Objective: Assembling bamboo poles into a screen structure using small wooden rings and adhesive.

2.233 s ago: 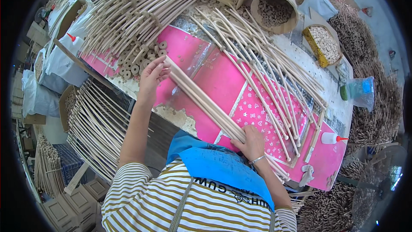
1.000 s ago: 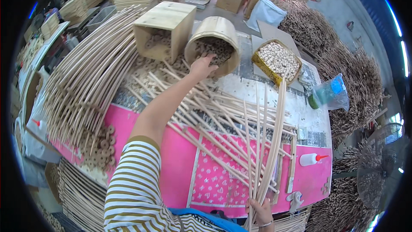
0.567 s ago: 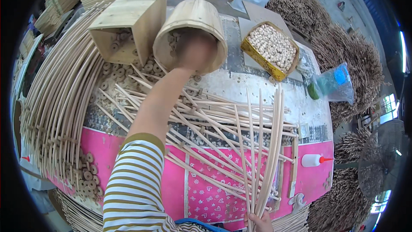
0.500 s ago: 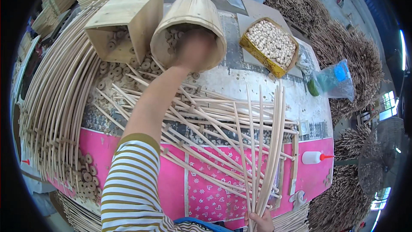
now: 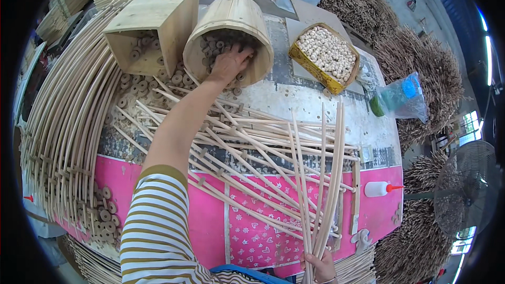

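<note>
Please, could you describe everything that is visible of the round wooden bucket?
The round, thick-rimmed bucket looks made of pale wooden staves. It lies tipped over on the table, its open mouth facing the camera, beside the square wooden box. Brownish discs are inside, and the person's left hand reaches in among them. Its base is hidden.

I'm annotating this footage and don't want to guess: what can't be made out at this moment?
Head view, wooden bucket's inner end: hidden by rings and shadow.
Head view, left hand's grasp: its own back hides whether it grips a ring.
Head view, lower ends of the sticks in the right hand: cut off by the bottom edge.
</note>
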A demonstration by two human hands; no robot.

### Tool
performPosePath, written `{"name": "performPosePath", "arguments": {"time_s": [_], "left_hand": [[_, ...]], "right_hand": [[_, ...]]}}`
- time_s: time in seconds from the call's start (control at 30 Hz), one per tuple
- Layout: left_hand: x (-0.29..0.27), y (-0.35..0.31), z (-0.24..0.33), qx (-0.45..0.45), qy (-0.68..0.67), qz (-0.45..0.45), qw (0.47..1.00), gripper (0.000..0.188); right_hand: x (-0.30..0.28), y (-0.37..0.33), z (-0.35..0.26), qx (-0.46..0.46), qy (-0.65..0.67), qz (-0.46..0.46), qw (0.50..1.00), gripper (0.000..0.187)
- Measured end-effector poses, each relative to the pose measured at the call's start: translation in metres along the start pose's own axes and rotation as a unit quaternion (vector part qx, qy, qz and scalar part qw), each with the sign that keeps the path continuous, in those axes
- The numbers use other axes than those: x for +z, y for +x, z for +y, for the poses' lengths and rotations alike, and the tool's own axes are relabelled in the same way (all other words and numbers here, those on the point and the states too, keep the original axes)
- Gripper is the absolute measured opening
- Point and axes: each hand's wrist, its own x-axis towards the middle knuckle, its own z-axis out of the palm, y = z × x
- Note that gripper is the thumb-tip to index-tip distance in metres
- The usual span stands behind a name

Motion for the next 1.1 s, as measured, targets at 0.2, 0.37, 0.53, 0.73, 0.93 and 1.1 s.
{"name": "performPosePath", "arguments": {"time_s": [0.2,0.37,0.53,0.73,0.93,1.1], "left_hand": [[-0.012,0.032,-0.016,-0.166,-0.339,0.086,0.922,0.027],[-0.035,0.032,-0.037,-0.318,-0.748,-0.043,0.581,0.021],[-0.056,0.005,-0.031,-0.382,-0.813,-0.051,0.437,0.037],[-0.117,-0.065,-0.005,-0.358,-0.805,-0.049,0.471,0.036],[-0.188,-0.154,0.023,-0.379,-0.784,-0.039,0.490,0.032],[-0.227,-0.222,0.021,-0.358,-0.746,0.019,0.561,0.024]], "right_hand": [[-0.001,-0.002,-0.004,0.019,-0.001,0.011,1.000,0.036],[-0.005,-0.002,-0.010,0.024,-0.021,-0.008,0.999,0.037],[-0.006,-0.002,-0.013,-0.024,-0.071,-0.018,0.997,0.044],[0.011,-0.010,-0.045,-0.059,-0.086,-0.067,0.992,0.023],[0.046,-0.015,-0.064,-0.082,-0.183,-0.141,0.969,0.031],[0.065,-0.022,-0.061,-0.127,-0.211,-0.192,0.950,0.029]]}}
